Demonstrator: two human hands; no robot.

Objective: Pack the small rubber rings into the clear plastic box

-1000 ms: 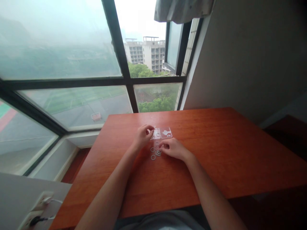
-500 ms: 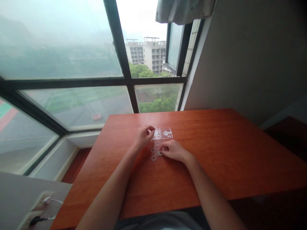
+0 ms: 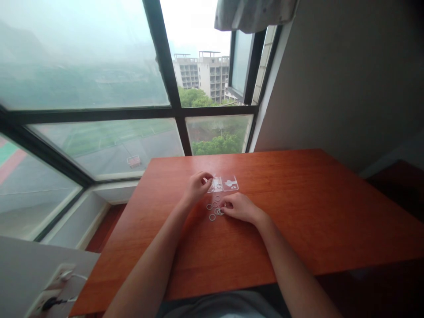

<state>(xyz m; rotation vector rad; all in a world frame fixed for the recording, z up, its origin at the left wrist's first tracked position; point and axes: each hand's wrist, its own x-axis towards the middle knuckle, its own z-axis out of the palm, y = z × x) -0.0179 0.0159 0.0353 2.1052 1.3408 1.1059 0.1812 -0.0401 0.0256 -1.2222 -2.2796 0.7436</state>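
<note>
On table [image 3: 281, 185] by window [image 3: 177, 111]: rings [image 3: 212, 217] at right hand [image 3: 241, 207]; left hand [image 3: 196, 186] part-hides case [image 3: 228, 183]; can't tell either grip.

Left hand [image 3: 198, 184]: curled, farther forward | right hand [image 3: 239, 206]: curled, pointing left

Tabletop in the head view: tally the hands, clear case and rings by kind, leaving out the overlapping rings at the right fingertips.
Hands: 2 (left hand, right hand)
Clear case, seemingly open: 1
Loose rings outside the overlapping cluster: 4
Total: 7
The clustered rings hide one another too much to count.
</note>
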